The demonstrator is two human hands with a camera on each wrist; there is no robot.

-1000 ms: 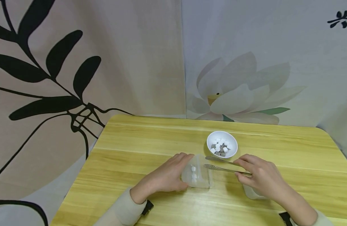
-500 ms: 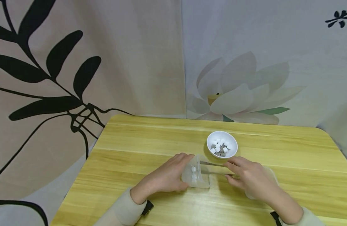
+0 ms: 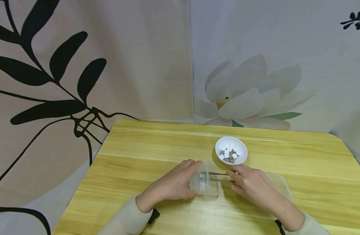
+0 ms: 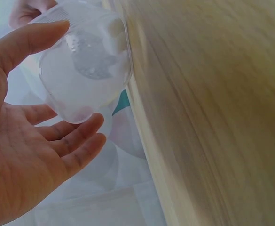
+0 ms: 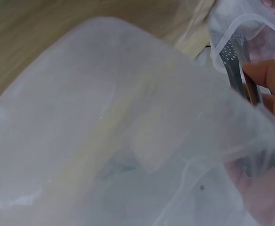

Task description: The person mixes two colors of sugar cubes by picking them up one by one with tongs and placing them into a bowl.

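Observation:
My left hand (image 3: 177,181) grips a clear plastic container (image 3: 213,187) lying on its side, its mouth turned to the right. A few small white pieces (image 4: 113,36) lie inside, along its lower wall. Between thumb and fingers of my right hand (image 3: 253,187) is a pair of metal tongs (image 5: 230,61) with perforated ends. Their tips reach through the container's mouth, close to the white pieces. Behind the hands stands a white bowl (image 3: 242,151) with white cubes (image 3: 226,155) and grey cubes (image 3: 231,161) in it.
A translucent plastic box or lid (image 3: 281,184) lies on the wooden table (image 3: 156,140) under and beside the right forearm; it fills much of the right wrist view. Printed cloth (image 3: 144,65) hangs behind the table's far edge.
My right hand has moved left, taking the tongs from outside the container's mouth to inside it, their arms drawing closer together. The left hand and container have stayed put.

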